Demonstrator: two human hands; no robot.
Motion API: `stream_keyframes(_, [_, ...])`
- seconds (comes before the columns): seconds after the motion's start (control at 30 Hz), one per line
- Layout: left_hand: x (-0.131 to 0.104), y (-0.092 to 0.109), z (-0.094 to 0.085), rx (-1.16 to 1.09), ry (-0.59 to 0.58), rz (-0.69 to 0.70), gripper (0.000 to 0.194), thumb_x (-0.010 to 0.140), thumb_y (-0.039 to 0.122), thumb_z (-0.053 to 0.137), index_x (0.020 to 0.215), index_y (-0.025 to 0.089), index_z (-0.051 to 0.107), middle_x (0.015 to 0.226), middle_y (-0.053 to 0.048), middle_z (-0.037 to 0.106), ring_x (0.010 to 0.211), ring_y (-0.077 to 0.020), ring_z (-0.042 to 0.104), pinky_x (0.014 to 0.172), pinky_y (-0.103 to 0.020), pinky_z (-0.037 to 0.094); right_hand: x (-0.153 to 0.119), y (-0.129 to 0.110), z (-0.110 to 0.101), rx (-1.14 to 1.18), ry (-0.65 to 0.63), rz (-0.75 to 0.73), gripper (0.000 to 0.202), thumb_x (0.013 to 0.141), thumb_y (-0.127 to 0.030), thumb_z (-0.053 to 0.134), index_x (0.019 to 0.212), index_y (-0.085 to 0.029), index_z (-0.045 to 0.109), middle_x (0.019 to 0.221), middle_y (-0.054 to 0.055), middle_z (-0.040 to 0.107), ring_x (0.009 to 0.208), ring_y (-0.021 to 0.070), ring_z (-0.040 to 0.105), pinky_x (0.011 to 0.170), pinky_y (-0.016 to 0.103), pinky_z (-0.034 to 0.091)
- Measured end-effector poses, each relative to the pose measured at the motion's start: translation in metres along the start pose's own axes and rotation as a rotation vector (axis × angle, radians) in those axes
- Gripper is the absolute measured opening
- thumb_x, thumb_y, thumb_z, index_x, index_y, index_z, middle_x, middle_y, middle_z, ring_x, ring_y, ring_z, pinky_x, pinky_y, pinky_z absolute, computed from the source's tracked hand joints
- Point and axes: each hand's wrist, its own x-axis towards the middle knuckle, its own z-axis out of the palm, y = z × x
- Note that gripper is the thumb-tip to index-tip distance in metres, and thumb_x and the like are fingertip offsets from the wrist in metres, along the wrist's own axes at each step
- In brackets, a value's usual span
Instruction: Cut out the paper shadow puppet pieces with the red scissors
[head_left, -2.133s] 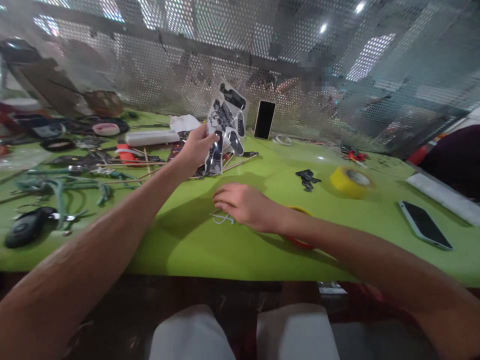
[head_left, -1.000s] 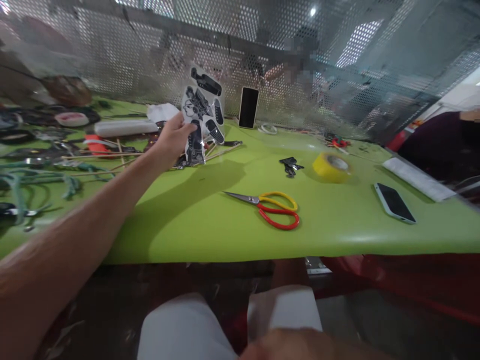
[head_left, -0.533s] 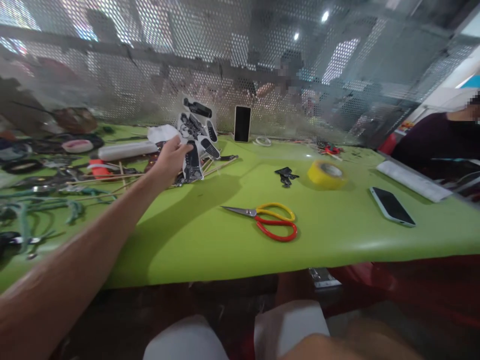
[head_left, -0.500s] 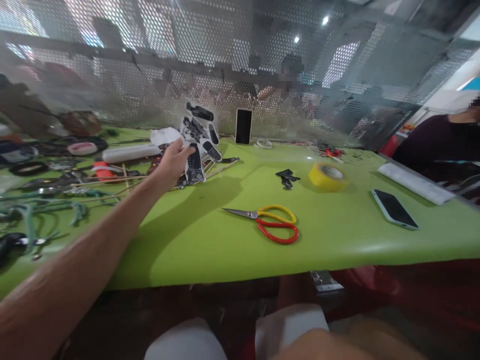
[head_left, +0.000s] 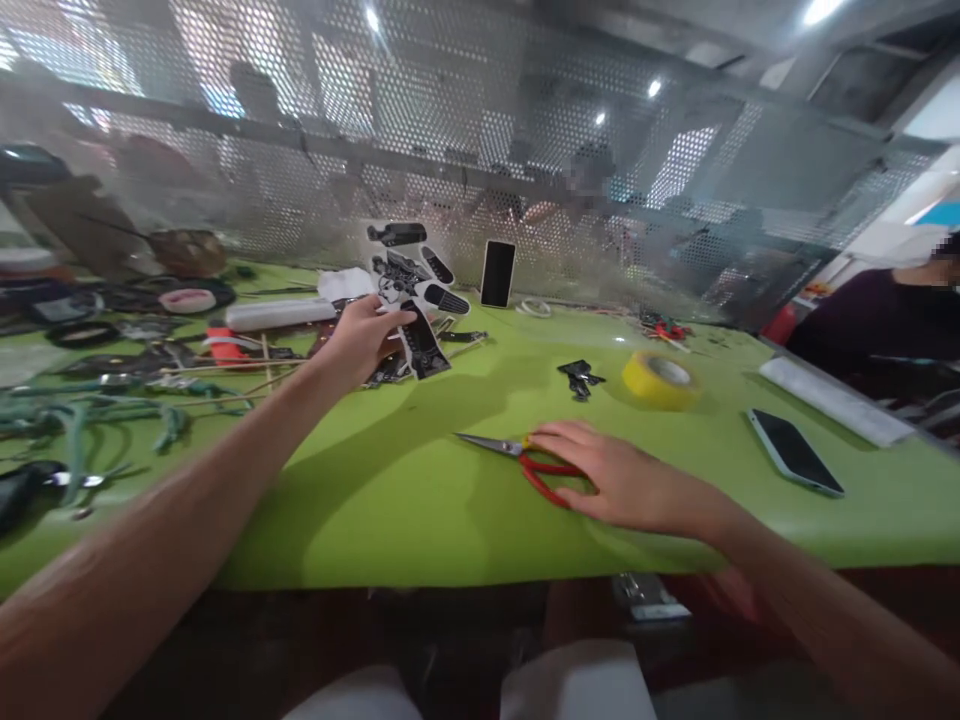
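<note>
Left hand [head_left: 364,338] pinches printed sheet [head_left: 399,274] above table [head_left: 420,525], toward back edge. Right hand [head_left: 621,478] on scissors [head_left: 513,449] nearer front edge, grip unclear; loose hold could drop them, one-sided pinch may bend sheet.

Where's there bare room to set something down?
On the green table: between your left forearm, the red-and-yellow-handled metal scissors under your right hand and the front edge; more narrowly, between the yellow tape roll and the flat, pale-edged phone. The left side is crowded with thin wooden sticks and curved green pieces.
</note>
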Motion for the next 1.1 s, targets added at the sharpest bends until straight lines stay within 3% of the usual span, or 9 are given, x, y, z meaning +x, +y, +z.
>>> stream_keyframes(0.13, [-0.007, 0.001, 0.013, 0.023, 0.046, -0.035, 0.039, 0.107, 0.038, 0.075, 0.14, 0.017, 0.07, 0.139, -0.013, 0.072, 0.117, -0.0278, 0.075, 0.098, -0.049, 0.067, -0.019, 0.026, 0.004, 0.024, -0.03, 0.086, 0.075, 0.096, -0.012, 0.062, 0.17, -0.016, 0.052, 0.177, 0.019, 0.049, 0.157, 0.0367, 0.058, 0.128, 0.051, 0.054])
stream_keyframes(0.37, [-0.018, -0.001, 0.027, 0.032, 0.035, -0.06, 0.034, 0.107, 0.035, 0.076, 0.134, 0.016, 0.071, 0.13, -0.011, 0.075, 0.108, -0.0244, 0.076, 0.091, -0.044, 0.068, 0.013, 0.002, 0.029, -0.155, 0.095, -0.058, 0.05, 0.099, -0.006, 0.056, 0.146, -0.006, 0.07, 0.137, 0.025, 0.075, 0.129, 0.0362, 0.071, 0.121, 0.06, 0.055])
stream_keyframes(0.5, [-0.018, 0.005, 0.024, 0.025, 0.019, -0.049, 0.032, 0.107, 0.034, 0.076, 0.133, 0.016, 0.072, 0.128, -0.01, 0.075, 0.104, -0.0231, 0.076, 0.088, -0.041, 0.069, 0.033, 0.001, 0.017, 0.043, -0.031, -0.027, 0.052, 0.097, -0.014, 0.064, 0.149, -0.012, 0.065, 0.13, 0.019, 0.069, 0.111, 0.0286, 0.072, 0.101, 0.047, 0.063])
stream_keyframes(0.57, [-0.016, 0.009, 0.02, 0.013, 0.022, -0.03, 0.032, 0.107, 0.033, 0.076, 0.133, 0.016, 0.071, 0.128, -0.01, 0.075, 0.105, -0.0231, 0.076, 0.088, -0.041, 0.069, 0.038, 0.01, 0.004, 0.14, -0.096, 0.036, 0.049, 0.096, -0.019, 0.067, 0.145, -0.013, 0.067, 0.128, 0.017, 0.065, 0.093, 0.0224, 0.071, 0.086, 0.04, 0.064])
stream_keyframes(0.63, [-0.012, 0.012, 0.016, 0.004, 0.028, -0.012, 0.032, 0.107, 0.033, 0.076, 0.134, 0.016, 0.071, 0.129, -0.011, 0.075, 0.106, -0.0233, 0.076, 0.089, -0.042, 0.069, 0.042, 0.026, -0.01, 0.299, -0.166, 0.084, 0.053, 0.093, -0.026, 0.073, 0.144, -0.012, 0.067, 0.135, 0.019, 0.062, 0.094, 0.0232, 0.072, 0.073, 0.034, 0.063])
stream_keyframes(0.73, [-0.008, 0.014, 0.011, 0.002, 0.037, 0.006, 0.032, 0.107, 0.034, 0.075, 0.134, 0.016, 0.071, 0.13, -0.011, 0.075, 0.106, -0.0236, 0.076, 0.089, -0.042, 0.069, 0.049, 0.059, -0.026, 0.451, -0.106, 0.113, 0.066, 0.086, -0.042, 0.086, 0.145, -0.017, 0.069, 0.139, 0.017, 0.066, 0.115, 0.031, 0.073, 0.099, 0.044, 0.065])
stream_keyframes(0.87, [-0.011, 0.016, 0.012, 0.016, 0.018, -0.002, 0.028, 0.107, 0.032, 0.076, 0.13, 0.015, 0.072, 0.124, -0.009, 0.076, 0.1, -0.0213, 0.076, 0.085, -0.039, 0.069, 0.063, 0.088, -0.028, 0.567, 0.008, 0.145, 0.095, 0.075, -0.066, 0.092, 0.152, -0.017, 0.065, 0.153, 0.022, 0.063, 0.141, 0.0425, 0.063, 0.125, 0.06, 0.049])
stream_keyframes(1.0, [-0.024, 0.02, 0.023, 0.02, -0.047, 0.013, 0.014, 0.097, 0.019, 0.084, 0.107, 0.014, 0.076, 0.1, -0.004, 0.079, 0.085, -0.0177, 0.077, 0.076, -0.032, 0.067, 0.066, 0.086, -0.018, 0.607, -0.009, 0.11, 0.095, 0.071, -0.072, 0.094, 0.144, -0.015, 0.071, 0.145, 0.02, 0.066, 0.132, 0.0403, 0.068, 0.121, 0.058, 0.053])
stream_keyframes(1.1, [-0.033, 0.022, 0.032, 0.023, -0.076, 0.042, 0.019, 0.08, 0.011, 0.093, 0.088, 0.018, 0.077, 0.075, 0.0, 0.075, 0.066, -0.0158, 0.072, 0.059, -0.025, 0.06, 0.06, 0.076, -0.011, 0.664, -0.002, 0.103, 0.087, 0.069, -0.064, 0.098, 0.138, -0.016, 0.075, 0.134, 0.016, 0.069, 0.117, 0.0329, 0.072, 0.109, 0.05, 0.06])
